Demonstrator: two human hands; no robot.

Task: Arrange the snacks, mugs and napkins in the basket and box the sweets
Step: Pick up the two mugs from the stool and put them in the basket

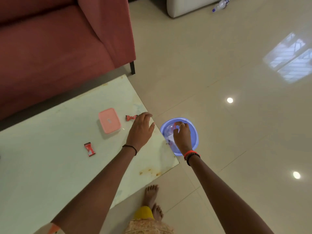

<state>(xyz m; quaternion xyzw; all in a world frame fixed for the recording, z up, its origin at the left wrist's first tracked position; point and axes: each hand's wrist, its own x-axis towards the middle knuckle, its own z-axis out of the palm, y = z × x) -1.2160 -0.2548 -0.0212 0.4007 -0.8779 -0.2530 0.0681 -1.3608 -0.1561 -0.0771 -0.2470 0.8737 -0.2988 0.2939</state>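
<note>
A blue plastic basket (194,132) sits on the floor just past the table's right corner. My right hand (182,136) reaches down into it, fingers curled on a clear plastic packet (169,131) with red print. My left hand (141,128) hovers over the table's right edge with relaxed fingers, holding nothing, close to a red wrapped sweet (131,117). A pink lidded box (109,120) lies shut on the table to the left of that sweet. A second red sweet (89,149) lies nearer me on the table.
The pale glass-topped table (50,157) has rust stains near its right corner. A maroon sofa (59,39) stands behind it. The glossy tiled floor (236,73) stretches right; a plastic bottle (221,5) lies by white furniture far off. My bare feet (152,201) stand beside the table.
</note>
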